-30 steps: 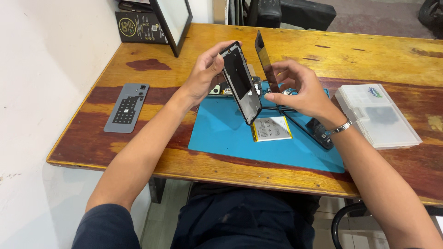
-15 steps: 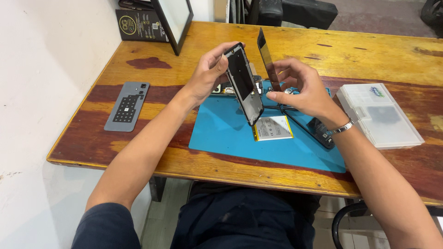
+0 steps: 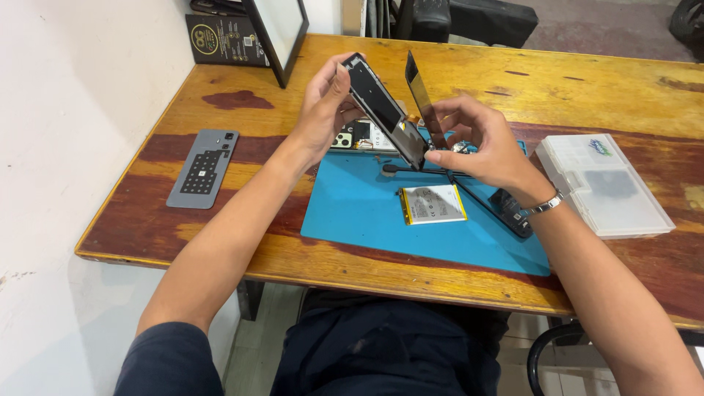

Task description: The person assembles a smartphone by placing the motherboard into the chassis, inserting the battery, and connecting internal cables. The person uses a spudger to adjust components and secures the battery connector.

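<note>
Blue mat (image 3: 352, 209) lies bare at its left; battery (image 3: 433, 203) and black tool (image 3: 506, 209) crowd its right

Two hands (image 3: 323, 110) (image 3: 477, 143), two phone halves (image 3: 381, 110) (image 3: 419, 99), one battery (image 3: 433, 204), one blue mat (image 3: 352, 205), one plastic box (image 3: 601, 183).

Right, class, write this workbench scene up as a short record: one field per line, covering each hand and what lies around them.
Left hand: holds the phone frame tilted up
Right hand: grips the screen panel at its lower end
Mat: blue work mat on the wooden table
On mat: flat battery
Left of mat: grey phone back cover
Right of mat: clear plastic parts box
</note>
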